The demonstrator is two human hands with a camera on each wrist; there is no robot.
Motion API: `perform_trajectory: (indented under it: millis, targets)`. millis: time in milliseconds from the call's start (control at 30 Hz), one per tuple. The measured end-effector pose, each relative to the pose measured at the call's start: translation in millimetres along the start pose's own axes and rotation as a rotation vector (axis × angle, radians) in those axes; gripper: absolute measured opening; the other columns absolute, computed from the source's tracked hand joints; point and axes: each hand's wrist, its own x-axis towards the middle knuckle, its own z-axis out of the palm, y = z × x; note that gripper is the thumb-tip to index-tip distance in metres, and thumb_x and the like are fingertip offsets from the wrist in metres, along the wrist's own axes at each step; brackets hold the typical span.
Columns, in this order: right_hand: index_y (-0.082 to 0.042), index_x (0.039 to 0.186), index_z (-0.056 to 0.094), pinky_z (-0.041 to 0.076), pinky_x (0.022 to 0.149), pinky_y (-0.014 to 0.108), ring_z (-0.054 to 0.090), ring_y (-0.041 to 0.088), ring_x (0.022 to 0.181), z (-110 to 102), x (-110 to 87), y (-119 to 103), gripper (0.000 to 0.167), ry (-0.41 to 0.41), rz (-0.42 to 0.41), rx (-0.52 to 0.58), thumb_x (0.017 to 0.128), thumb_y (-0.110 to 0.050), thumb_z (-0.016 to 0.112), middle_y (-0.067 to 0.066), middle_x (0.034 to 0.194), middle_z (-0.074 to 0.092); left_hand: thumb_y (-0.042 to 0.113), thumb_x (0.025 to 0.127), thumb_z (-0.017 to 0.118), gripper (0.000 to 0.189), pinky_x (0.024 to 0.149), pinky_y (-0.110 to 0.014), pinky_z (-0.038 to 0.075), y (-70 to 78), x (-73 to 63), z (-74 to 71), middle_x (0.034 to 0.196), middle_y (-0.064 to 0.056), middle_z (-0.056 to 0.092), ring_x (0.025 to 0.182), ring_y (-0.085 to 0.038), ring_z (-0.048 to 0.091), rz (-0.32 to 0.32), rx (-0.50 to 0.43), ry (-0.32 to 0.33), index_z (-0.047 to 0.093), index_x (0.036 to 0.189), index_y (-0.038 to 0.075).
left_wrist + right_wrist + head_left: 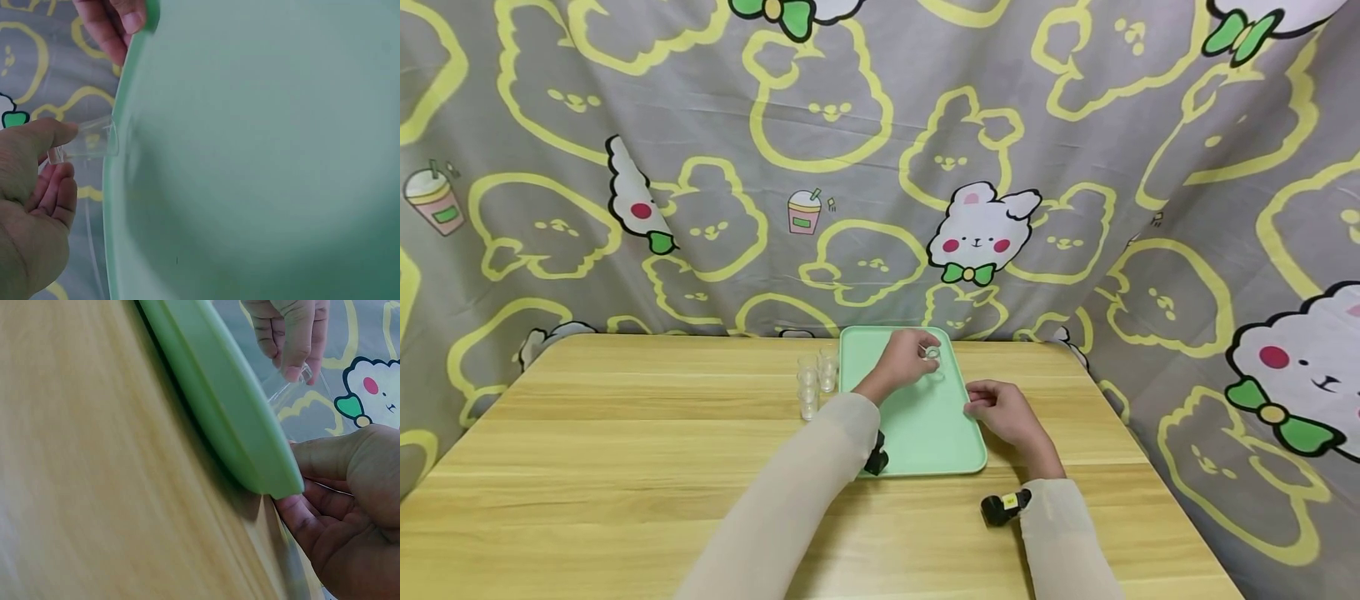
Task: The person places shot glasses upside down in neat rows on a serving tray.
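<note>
My left hand (pixel 908 358) is over the far right part of a pale green tray (pixel 917 425). It pinches a small clear glass (pixel 94 139) by its base, the mouth turned down toward the tray. Whether the rim touches the tray I cannot tell. At the tray's right side, my right hand (pixel 1006 410) grips the edge; in the right wrist view its thumb lies at the rim and its fingers (pixel 306 522) below it. The left forearm covers the tray's near left part in the head view.
Small clear glasses (pixel 808 387) stand close together on the wooden table (pixel 625 442), just left of the tray. A patterned grey curtain (pixel 700 117) hangs behind the table and along its right side. Black wrist cameras (pixel 996 510) sit on both sleeves.
</note>
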Motion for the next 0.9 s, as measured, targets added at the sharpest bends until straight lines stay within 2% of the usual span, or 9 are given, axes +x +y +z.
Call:
perform_trajectory:
  millis: [200, 600, 900]
  targets:
    - [0.007, 0.128, 0.065, 0.055, 0.077, 0.027, 0.066, 0.021, 0.095, 0.2, 1.0, 0.0, 0.034, -0.005, -0.004, 0.0, 0.096, -0.004, 0.07, 0.014, 0.108, 0.069, 0.009, 0.092, 0.075, 0.032, 0.084, -0.03, 0.056, -0.1, 0.9, 1.2, 0.116, -0.006, 0.074, 0.101, -0.021, 0.069, 0.007, 0.05, -0.018, 0.073, 0.124, 0.002]
    - [0.008, 0.127, 0.065, 0.055, 0.076, 0.025, 0.065, 0.021, 0.094, 0.3, 0.6, -1.4, 0.034, -0.001, -0.002, 0.005, 0.096, -0.003, 0.07, 0.015, 0.107, 0.069, 0.007, 0.092, 0.075, 0.033, 0.085, -0.03, 0.056, 5.1, -0.2, 3.2, 0.117, -0.006, 0.074, 0.103, -0.022, 0.069, -0.02, 0.075, -0.033, 0.072, 0.125, 0.002]
    - [0.008, 0.127, 0.066, 0.055, 0.076, 0.025, 0.066, 0.021, 0.094, -0.5, 0.0, -1.5, 0.034, 0.002, -0.003, 0.0, 0.095, -0.003, 0.07, 0.014, 0.106, 0.069, 0.008, 0.093, 0.075, 0.036, 0.089, -0.031, 0.055, 4.9, -0.3, 6.3, 0.121, -0.011, 0.072, 0.107, -0.023, 0.067, -0.05, 0.043, -0.029, 0.07, 0.128, 0.001]
